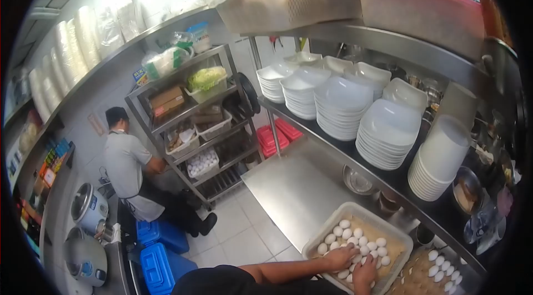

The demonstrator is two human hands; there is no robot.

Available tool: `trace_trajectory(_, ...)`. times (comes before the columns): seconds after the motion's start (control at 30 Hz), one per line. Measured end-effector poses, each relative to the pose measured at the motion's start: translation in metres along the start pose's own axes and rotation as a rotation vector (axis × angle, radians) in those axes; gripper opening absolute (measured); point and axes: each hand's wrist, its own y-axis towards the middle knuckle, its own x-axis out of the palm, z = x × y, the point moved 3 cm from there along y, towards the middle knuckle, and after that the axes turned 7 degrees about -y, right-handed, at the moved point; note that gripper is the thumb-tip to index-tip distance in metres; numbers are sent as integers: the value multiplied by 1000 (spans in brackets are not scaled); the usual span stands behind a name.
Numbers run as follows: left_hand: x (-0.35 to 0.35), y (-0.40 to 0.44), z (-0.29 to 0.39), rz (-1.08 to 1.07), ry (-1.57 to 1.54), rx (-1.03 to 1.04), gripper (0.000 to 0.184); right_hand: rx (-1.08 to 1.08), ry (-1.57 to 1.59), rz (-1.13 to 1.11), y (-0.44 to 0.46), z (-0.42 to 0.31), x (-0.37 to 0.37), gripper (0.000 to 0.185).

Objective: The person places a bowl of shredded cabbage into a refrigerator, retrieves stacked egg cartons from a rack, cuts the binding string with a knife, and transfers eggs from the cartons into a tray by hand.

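A light grey plastic bin (408,236) holds many white eggs (336,230) on a brown lining. Both my hands are down inside it, among the eggs. My left hand (340,257) comes in from the left with its fingers curled down over eggs near the middle. My right hand (365,274) is close beside it, nearer the front wall, its fingers bent around eggs; palms and undersides of the fingers are hidden. Right of the bin lies a brown cardboard egg tray (413,277) with several eggs (440,266) at its right side.
The bin stands on a steel counter (288,189) beneath a shelf of stacked white bowls (340,101) and tubs (441,153). A metal bowl (358,181) sits behind. A co-worker (125,156) stands left by a rack (189,112), near blue bins (161,267) and rice cookers (89,209).
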Motion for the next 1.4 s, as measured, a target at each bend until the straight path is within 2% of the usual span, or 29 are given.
trace_trajectory(0.03, 8, 1, -5, 57, 49, 63, 51, -30, -32, -9, -5, -6, -12, 66)
trace_trajectory(0.1, 14, 7, -11, 120, 168, 227, 54, 72, -108, -145, 13, 10, 16, 68)
trace_trajectory(0.13, 11, 9, -9, 102, 208, 220, 55, 131, -148, -217, 18, 17, 23, 70)
trace_trajectory(0.27, 19, 11, -2, 46, 287, 219, 60, 26, -64, -184, 0, 36, 20, 72)
trace_trajectory(0.33, 18, 16, -8, 64, 293, 223, 60, -34, -17, -161, -4, 37, 18, 74)
trace_trajectory(0.43, 25, 19, -16, 86, 250, 287, 54, -128, 22, 111, -23, 42, 22, 69)
trace_trajectory(0.47, 27, 28, -29, 78, 208, 351, 50, -112, 240, -105, -41, 4, -59, 70)
trace_trajectory(0.5, 30, 40, -47, 9, 139, 410, 47, -197, 368, -13, -47, 8, -57, 66)
trace_trajectory(0.53, 21, 43, -47, -100, 46, 255, 44, -192, 434, -31, -61, -6, -95, 59)
trace_trajectory(0.57, 5, 41, -36, -112, 239, 205, 44, -244, 435, 63, -72, -16, -126, 52)
trace_trajectory(0.6, 10, 47, -58, 27, 253, 245, 43, -222, 522, 63, -81, -24, -160, 48)
trace_trajectory(0.63, -10, 46, -40, 14, 261, 174, 43, -248, 536, 124, -89, -25, -190, 47)
trace_trajectory(0.67, -36, 40, 8, 67, 258, 103, 41, -226, 554, 199, -95, -17, -206, 45)
trace_trajectory(0.7, -40, 45, 19, 82, 264, 44, 35, -119, 540, 234, -104, -4, -223, 43)
trace_trajectory(0.77, -50, 50, 59, 243, 142, 283, 22, 33, 508, 342, -114, 35, -249, 39)
trace_trajectory(0.8, -53, 53, 87, 224, 50, 337, 21, 130, 577, 399, -115, 65, -250, 37)
trace_trajectory(0.83, -53, 55, 112, 186, 9, 341, 22, 154, 551, 555, -119, 91, -262, 33)
trace_trajectory(0.87, -51, 55, 136, 143, -39, 388, 22, 242, 391, 662, -122, 120, -266, 29)
trace_trajectory(0.93, -49, 65, 172, 82, -87, 500, 23, 409, 179, 671, -119, 168, -275, 29)
trace_trajectory(1.0, -32, 74, 205, 20, -78, 621, 27, 428, 14, 710, -112, 225, -270, 34)
trace_trajectory(1.1, -7, 88, 255, -8, 65, 742, 34, 419, -195, 603, -97, 276, -258, 40)
trace_trajectory(1.2, 18, 113, 276, 74, 274, 944, 42, 409, -224, 429, -88, 298, -254, 45)
trace_trajectory(1.4, 55, 126, 303, -243, 410, 699, 47, 241, -248, 315, -86, 316, -265, 44)
